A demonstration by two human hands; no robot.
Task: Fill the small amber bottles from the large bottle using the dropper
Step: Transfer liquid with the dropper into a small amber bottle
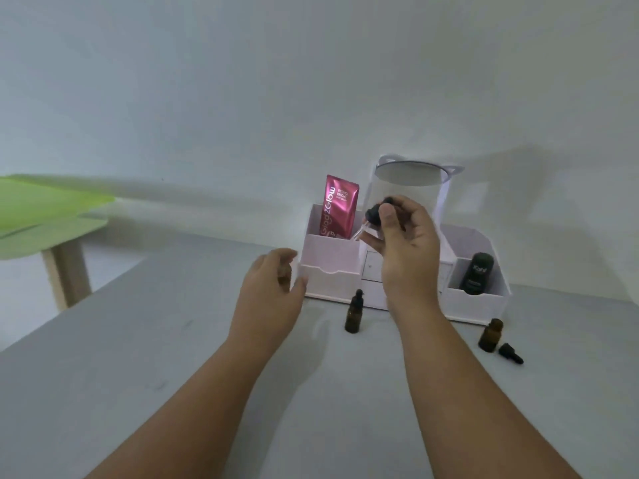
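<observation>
Above the grey table (173,375), right hand (404,243) pinches dropper (373,216) bulb between fingertips (387,213).

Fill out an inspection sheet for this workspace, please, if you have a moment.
Surface: grey table.
Job's things: capped amber bottle upright; open amber bottle upright, loose dropper cap lying beside it; dark bottle in the white organizer, right compartment.
Clutter: pink sachet in the organizer's left compartment.
Hands: right hand pinches the dropper; left hand curls round a blurred brownish thing, perhaps a bottle.
Cables: nothing seen.
Surroundings: pale wall; green tabletop at left.
</observation>
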